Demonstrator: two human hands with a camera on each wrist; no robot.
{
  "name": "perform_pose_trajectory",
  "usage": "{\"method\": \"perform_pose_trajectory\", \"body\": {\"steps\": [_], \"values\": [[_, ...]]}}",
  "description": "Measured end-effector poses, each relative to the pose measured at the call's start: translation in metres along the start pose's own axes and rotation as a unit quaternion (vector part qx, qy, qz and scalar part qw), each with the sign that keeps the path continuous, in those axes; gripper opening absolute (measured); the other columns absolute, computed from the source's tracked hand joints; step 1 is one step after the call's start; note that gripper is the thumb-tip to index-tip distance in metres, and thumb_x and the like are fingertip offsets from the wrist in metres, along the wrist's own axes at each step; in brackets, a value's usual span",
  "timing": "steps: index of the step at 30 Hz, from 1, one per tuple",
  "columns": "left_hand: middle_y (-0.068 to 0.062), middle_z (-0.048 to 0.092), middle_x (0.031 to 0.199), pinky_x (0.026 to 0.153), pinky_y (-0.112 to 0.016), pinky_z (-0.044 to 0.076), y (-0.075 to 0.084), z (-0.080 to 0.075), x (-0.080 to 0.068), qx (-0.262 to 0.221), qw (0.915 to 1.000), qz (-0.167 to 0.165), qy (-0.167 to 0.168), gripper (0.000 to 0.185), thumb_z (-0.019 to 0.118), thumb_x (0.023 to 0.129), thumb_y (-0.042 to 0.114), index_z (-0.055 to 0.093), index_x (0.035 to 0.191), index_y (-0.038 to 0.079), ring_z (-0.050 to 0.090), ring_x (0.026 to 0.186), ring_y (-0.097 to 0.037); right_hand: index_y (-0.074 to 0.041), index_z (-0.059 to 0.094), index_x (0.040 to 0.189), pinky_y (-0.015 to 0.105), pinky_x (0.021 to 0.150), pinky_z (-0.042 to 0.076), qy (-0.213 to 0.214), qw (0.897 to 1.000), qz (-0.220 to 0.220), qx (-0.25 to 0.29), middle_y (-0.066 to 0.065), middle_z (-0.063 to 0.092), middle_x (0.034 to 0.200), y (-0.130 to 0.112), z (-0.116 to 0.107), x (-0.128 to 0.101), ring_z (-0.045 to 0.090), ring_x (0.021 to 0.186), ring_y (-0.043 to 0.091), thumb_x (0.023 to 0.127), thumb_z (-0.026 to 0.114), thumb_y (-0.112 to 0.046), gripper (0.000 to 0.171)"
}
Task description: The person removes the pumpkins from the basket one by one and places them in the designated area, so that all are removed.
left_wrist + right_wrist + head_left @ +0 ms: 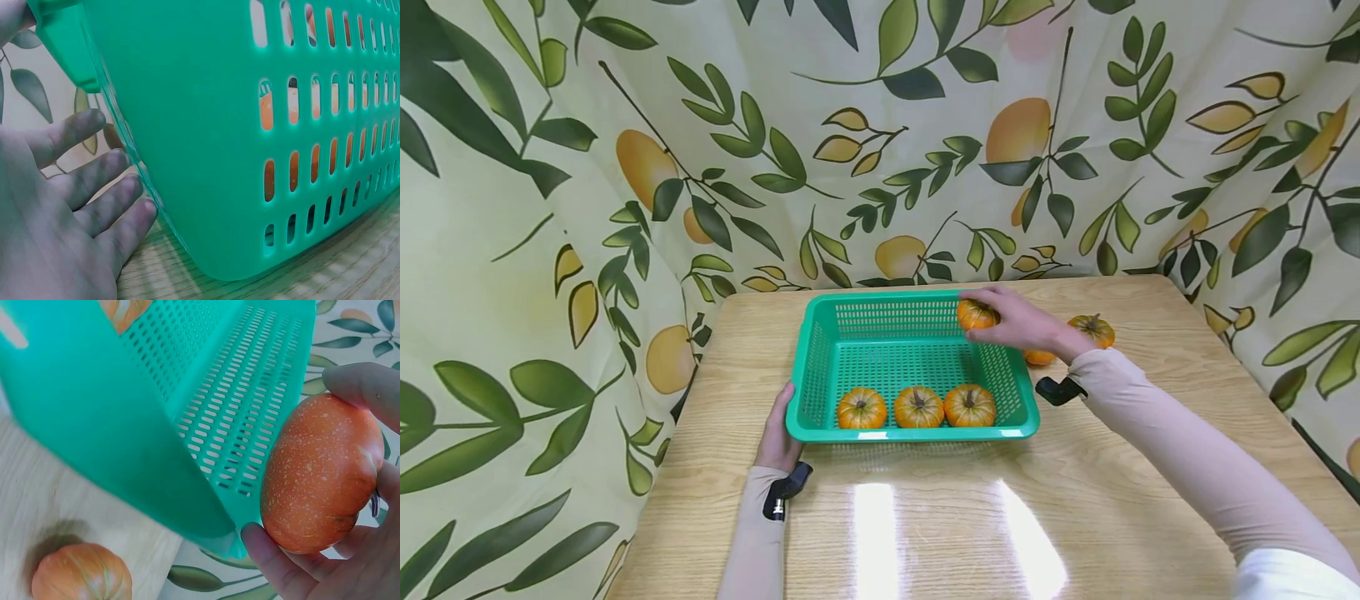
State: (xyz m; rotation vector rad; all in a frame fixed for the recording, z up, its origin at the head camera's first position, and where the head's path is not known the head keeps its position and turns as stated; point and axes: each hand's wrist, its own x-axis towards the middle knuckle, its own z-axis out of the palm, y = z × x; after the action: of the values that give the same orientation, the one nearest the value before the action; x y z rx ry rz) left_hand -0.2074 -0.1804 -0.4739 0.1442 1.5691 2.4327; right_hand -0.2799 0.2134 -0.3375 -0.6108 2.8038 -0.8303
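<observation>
A green plastic basket (917, 435) with slotted walls sits on the table, and three small orange pumpkins (918, 407) line up inside along its near wall. My right hand (1017, 320) holds another small pumpkin (322, 475) between thumb and fingers, by the basket's far right corner at about rim height. At the basket's left end is my left hand (778, 435). In the left wrist view its fingers (94, 181) lie fairly straight along the outside of the wall, while the thumb touches the rim.
Just right of the basket, two more pumpkins rest on the wooden table (1120, 467): one pumpkin (1092, 330) behind the right wrist and another pumpkin (1039, 357) partly hidden by that hand. A leaf-patterned curtain (850, 167) hangs behind the table and on both sides.
</observation>
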Motion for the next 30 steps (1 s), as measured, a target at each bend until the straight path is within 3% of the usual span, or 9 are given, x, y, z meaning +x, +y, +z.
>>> {"method": "perform_pose_trajectory", "body": {"steps": [5,14,21,25,30], "values": [[-0.009,0.025,0.156,0.112,-0.03,0.026,0.0,0.0,-0.001,-0.001,1.0,-0.002,0.001,0.068,0.037,0.097,0.054,0.022,0.152,0.017,0.029,0.137,-0.018,-0.022,0.036,0.148,0.054,0.096,0.042,-0.002,1.0,0.008,-0.01,0.021,0.029,0.149,0.003,-0.006,-0.004,0.044,0.12,0.036,0.086,0.069,-0.039,0.072],[-0.005,0.032,0.152,0.109,-0.028,0.03,-0.001,0.002,0.001,0.003,1.0,-0.006,0.007,0.066,0.036,0.098,0.053,0.023,0.152,0.017,0.034,0.134,-0.015,-0.023,0.036,0.148,0.056,0.096,0.041,0.008,0.999,0.049,-0.019,0.019,0.03,0.146,0.012,-0.023,-0.016,0.045,0.117,0.035,0.086,0.07,-0.036,0.071],[-0.005,0.036,0.148,0.109,-0.029,0.03,0.001,0.001,0.0,0.004,0.9999,-0.002,0.011,0.065,0.037,0.098,0.051,0.025,0.151,0.016,0.037,0.131,-0.017,-0.018,0.038,0.146,0.052,0.088,0.045,0.033,0.997,0.042,-0.047,0.023,0.031,0.145,0.021,-0.032,-0.023,0.046,0.112,0.036,0.087,0.068,-0.035,0.068],[-0.003,0.043,0.142,0.106,-0.028,0.034,0.001,0.0,-0.001,0.005,0.9997,0.001,0.023,0.064,0.038,0.098,0.05,0.027,0.15,0.014,0.042,0.126,-0.016,-0.018,0.037,0.147,0.053,0.089,0.045,0.038,0.997,0.048,-0.048,0.025,0.03,0.145,0.027,-0.035,-0.023,0.045,0.113,0.039,0.087,0.068,-0.032,0.069],[-0.004,0.039,0.146,0.106,-0.028,0.034,0.001,0.001,-0.001,0.005,0.9998,-0.004,0.021,0.065,0.038,0.098,0.052,0.025,0.151,0.016,0.038,0.129,-0.016,-0.017,0.036,0.148,0.054,0.088,0.045,0.044,0.996,0.072,-0.033,0.028,0.028,0.145,0.037,-0.038,-0.028,0.045,0.112,0.041,0.088,0.068,-0.029,0.069]]}}
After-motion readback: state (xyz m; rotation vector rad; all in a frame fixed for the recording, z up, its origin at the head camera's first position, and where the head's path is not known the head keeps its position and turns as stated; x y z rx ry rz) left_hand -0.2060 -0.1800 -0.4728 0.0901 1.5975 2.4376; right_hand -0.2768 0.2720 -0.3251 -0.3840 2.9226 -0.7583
